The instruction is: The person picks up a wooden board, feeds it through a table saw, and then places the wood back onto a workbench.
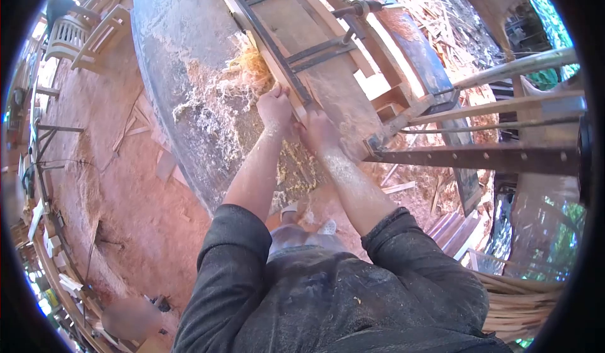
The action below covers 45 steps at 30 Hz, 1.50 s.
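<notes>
A narrow wooden strip lies along a dark straight metal fence on the work table. My left hand is closed on the strip near its close end, with the fingers curled. Just behind it and to the right, my right hand is also closed at the strip's end, its fingers partly hidden. Curly yellow shavings are heaped beside the strip, left of the fence. Fine dust covers both forearms.
Metal cross bars and a clamp-like fitting sit right of the fence. A long metal beam and wooden rails extend to the right. Wooden chairs stand at the far left. Boards and scraps lie on the reddish floor.
</notes>
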### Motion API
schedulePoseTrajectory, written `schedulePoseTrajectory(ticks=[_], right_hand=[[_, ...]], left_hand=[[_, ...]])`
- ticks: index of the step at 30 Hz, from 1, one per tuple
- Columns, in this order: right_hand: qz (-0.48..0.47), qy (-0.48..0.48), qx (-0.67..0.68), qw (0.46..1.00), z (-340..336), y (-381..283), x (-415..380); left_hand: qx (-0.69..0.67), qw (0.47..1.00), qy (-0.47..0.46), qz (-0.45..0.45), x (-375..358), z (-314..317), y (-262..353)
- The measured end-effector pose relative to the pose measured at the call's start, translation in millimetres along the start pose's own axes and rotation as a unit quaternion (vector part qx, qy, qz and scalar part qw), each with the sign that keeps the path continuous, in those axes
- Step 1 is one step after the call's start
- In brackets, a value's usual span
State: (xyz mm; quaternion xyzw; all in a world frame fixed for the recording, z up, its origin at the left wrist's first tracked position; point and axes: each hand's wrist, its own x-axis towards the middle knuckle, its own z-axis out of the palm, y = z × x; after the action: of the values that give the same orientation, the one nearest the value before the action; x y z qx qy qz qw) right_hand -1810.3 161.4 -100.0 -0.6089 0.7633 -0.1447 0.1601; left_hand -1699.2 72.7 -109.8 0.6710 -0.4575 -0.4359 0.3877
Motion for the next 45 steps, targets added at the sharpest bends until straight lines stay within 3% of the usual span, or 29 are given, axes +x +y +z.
schedulePoseTrajectory(ticks=[3, 6, 8, 10, 12, 14, 15, 17, 18, 19, 20, 21, 24, 26, 30, 33, 36, 37, 39, 43, 45], right_hand=[[-0.033, 0.001, -0.018, 0.999, -14.1, -3.6, 6.7], [-0.025, -0.003, -0.014, 1.0, -71.5, -26.9, -5.5], [0.018, -0.011, -0.012, 1.0, -124.5, -50.0, -14.4], [-0.018, 0.009, -0.039, 0.999, -167.0, -59.3, -27.3], [-0.044, 0.012, -0.054, 0.998, -193.8, -49.9, -49.0], [-0.099, 0.019, -0.071, 0.992, -210.2, -28.1, -103.5], [-0.145, 0.033, -0.086, 0.985, -214.8, -15.1, -142.4], [-0.032, 0.03, 0.081, 0.996, -219.7, 2.2, -231.2], [-0.041, 0.032, 0.073, 0.996, -205.8, 29.6, -270.5], [-0.046, 0.036, 0.068, 0.996, -181.9, 66.5, -308.5], [-0.008, 0.057, 0.086, 0.995, -157.5, 96.7, -346.9], [0.029, 0.079, 0.105, 0.991, -137.3, 122.3, -377.6], [0.157, -0.002, 0.044, 0.987, -103.5, 170.6, -437.5], [0.104, 0.077, 0.019, 0.991, -87.0, 179.1, -449.5], [-0.037, 0.165, 0.035, 0.985, -101.8, 186.8, -419.6], [-0.071, 0.019, 0.091, 0.993, -142.7, 176.4, -385.8], [-0.135, -0.002, 0.166, 0.977, -208.1, 121.1, -372.6], [-0.174, 0.004, 0.177, 0.969, -222.9, 105.0, -375.3], [-0.268, 0.02, 0.187, 0.945, -248.9, 78.5, -386.1], [-0.436, 0.06, 0.155, 0.884, -296.2, 36.4, -415.8], [-0.453, 0.079, 0.103, 0.882, -311.7, 30.2, -420.8]], left_hand=[[-0.005, 1.0, 0.009, 0.021, -1.7, -3.1, 6.3], [-0.105, 0.991, 0.026, 0.075, -3.2, -5.3, 15.3], [-0.25, 0.968, 0.004, 0.009, -18.5, -14.2, 47.6], [-0.348, 0.934, -0.037, -0.076, -38.1, -29.4, 88.7], [-0.493, 0.855, -0.109, -0.121, -12.9, -16.8, 81.8], [-0.634, 0.739, -0.166, -0.156, -12.8, -19.9, 101.0], [-0.628, 0.73, -0.224, -0.149, 4.8, -14.7, 85.0], [-0.614, 0.759, -0.194, -0.095, -18.0, -21.0, 86.6], [-0.601, 0.779, -0.169, -0.058, -33.7, -23.6, 87.8], [-0.622, 0.726, -0.275, -0.102, -34.6, -29.6, 71.1], [-0.618, 0.718, -0.293, -0.128, -58.3, -36.4, 73.1], [-0.574, 0.755, -0.311, -0.066, -105.0, -41.3, 79.9], [-0.525, 0.817, -0.224, -0.073, -199.6, -33.4, 73.8], [-0.507, 0.836, -0.204, -0.054, -249.5, -46.4, 82.0], [-0.457, 0.861, -0.174, 0.14, -277.3, -85.7, 104.7], [-0.368, 0.894, -0.088, 0.241, -300.0, -113.1, 111.0], [-0.217, 0.919, -0.089, 0.317, -345.0, -143.9, 102.6], [-0.219, 0.917, -0.086, 0.323, -361.8, -148.6, 98.8], [-0.036, 0.964, -0.064, 0.255, -392.4, -164.3, 84.5], [0.263, 0.882, -0.019, 0.391, -422.8, -171.9, 37.6], [0.29, 0.842, -0.027, 0.454, -434.5, -167.8, 23.0]])
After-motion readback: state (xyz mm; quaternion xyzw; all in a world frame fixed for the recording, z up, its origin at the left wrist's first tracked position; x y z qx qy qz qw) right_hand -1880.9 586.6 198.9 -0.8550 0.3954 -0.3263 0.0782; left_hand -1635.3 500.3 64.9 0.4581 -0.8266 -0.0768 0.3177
